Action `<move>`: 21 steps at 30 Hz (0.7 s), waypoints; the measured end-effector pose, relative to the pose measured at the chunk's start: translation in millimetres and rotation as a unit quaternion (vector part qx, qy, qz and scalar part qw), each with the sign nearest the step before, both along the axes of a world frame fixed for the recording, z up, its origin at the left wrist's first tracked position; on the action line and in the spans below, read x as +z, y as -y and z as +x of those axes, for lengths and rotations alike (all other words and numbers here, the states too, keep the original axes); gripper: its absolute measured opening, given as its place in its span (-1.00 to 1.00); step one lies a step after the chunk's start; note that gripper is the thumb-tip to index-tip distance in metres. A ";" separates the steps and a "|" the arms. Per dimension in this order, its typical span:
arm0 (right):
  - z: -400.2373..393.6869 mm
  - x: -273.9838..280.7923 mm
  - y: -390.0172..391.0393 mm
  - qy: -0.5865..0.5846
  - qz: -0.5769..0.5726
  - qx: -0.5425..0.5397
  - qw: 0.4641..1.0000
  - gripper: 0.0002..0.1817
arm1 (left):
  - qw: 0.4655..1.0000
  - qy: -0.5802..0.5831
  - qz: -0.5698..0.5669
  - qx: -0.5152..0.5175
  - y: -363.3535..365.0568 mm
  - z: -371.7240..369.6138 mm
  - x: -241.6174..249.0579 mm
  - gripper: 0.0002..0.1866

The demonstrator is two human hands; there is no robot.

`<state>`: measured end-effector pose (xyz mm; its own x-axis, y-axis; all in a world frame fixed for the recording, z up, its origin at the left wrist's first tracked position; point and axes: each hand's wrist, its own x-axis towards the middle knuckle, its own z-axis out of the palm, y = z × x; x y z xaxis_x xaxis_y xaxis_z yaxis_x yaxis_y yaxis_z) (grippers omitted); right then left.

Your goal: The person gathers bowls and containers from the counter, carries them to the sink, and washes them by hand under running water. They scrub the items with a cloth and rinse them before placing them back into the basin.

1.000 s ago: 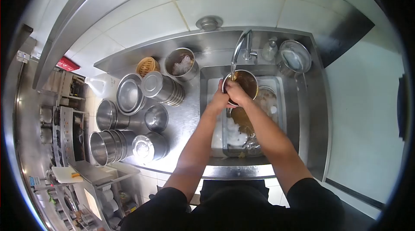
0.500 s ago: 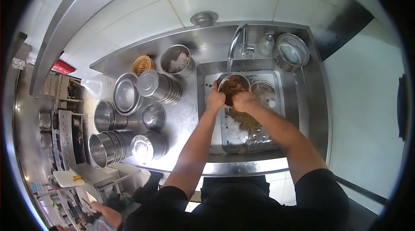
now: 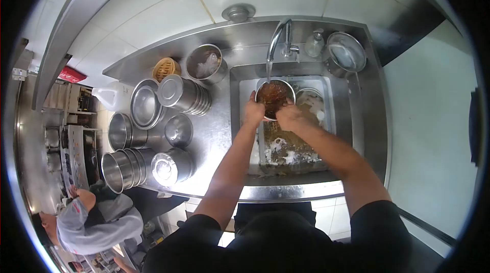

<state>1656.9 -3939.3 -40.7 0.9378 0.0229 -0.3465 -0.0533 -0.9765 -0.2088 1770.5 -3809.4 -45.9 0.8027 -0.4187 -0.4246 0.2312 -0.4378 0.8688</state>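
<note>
A round steel pot [image 3: 275, 93] is held tilted under the running faucet [image 3: 278, 43], over the sink. Reddish-brown liquid with dark bits covers its inside. My left hand [image 3: 254, 111] grips the pot's left rim, with the thumb along the edge. My right hand [image 3: 290, 115] is closed at the lower right rim; its fingertips are partly hidden at the edge. Under both hands, the sink [image 3: 246, 135] holds a tub of murky brown water [image 3: 286, 145] with patches of white foam. A round dish [image 3: 310, 98] lies partly sunk in it, right of the pot.
Several stacked steel pots [image 3: 122, 168], a lidded stack [image 3: 176, 94] and a bamboo steamer [image 3: 166, 69] stand on the left counter. Behind them is a pot with a plastic bag [image 3: 206, 64]. A soap bottle [image 3: 315, 43] and another pot [image 3: 346, 54] sit back right. A person [image 3: 97, 222] is at lower left.
The pot's opening now shows more fully, and reddish liquid spreads across it. My right hand has drawn back from inside to its rim. The foam has broken up; the other person has moved further into view.
</note>
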 end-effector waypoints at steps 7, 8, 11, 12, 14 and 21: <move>6.5 -5.1 -38.6 0.146 0.192 -0.143 0.960 -0.74 | 0.976 0.077 0.128 -0.157 -0.3 29.0 -10.6 -0.31; 10.4 8.2 -35.4 0.112 0.176 -0.145 0.967 -0.72 | 0.973 0.020 0.140 -0.182 -1.6 35.3 14.4 -0.31; 8.0 25.2 -37.8 0.107 0.191 -0.205 0.954 -0.73 | 0.975 -0.140 0.111 -0.134 1.4 31.4 32.3 -0.29; 9.4 27.4 -40.7 0.126 0.207 -0.231 0.943 -0.74 | 0.981 -0.142 0.100 -0.089 0.4 17.7 24.4 -0.28; 15.4 26.5 -57.6 0.125 0.232 -0.282 0.922 -0.74 | 0.990 -0.139 0.037 -0.008 -4.2 1.6 6.2 -0.26; -25.3 34.9 -21.4 0.030 0.180 -0.026 0.983 -0.51 | 0.983 -0.159 -0.037 0.085 -23.3 14.2 1.2 -0.27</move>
